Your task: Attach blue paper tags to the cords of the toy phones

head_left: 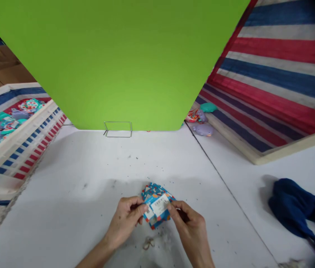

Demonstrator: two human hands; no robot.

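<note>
Patterned pouch [153, 191] (white barcode label [159, 205] facing up) lies between the two grips, equally near both. Left hand [125, 221] pinches its left edge and right hand [191, 227] pinches its right.

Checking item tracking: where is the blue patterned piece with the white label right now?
Head view, low centre: the patterned piece is pinched between the left hand and right hand over the white table.
</note>
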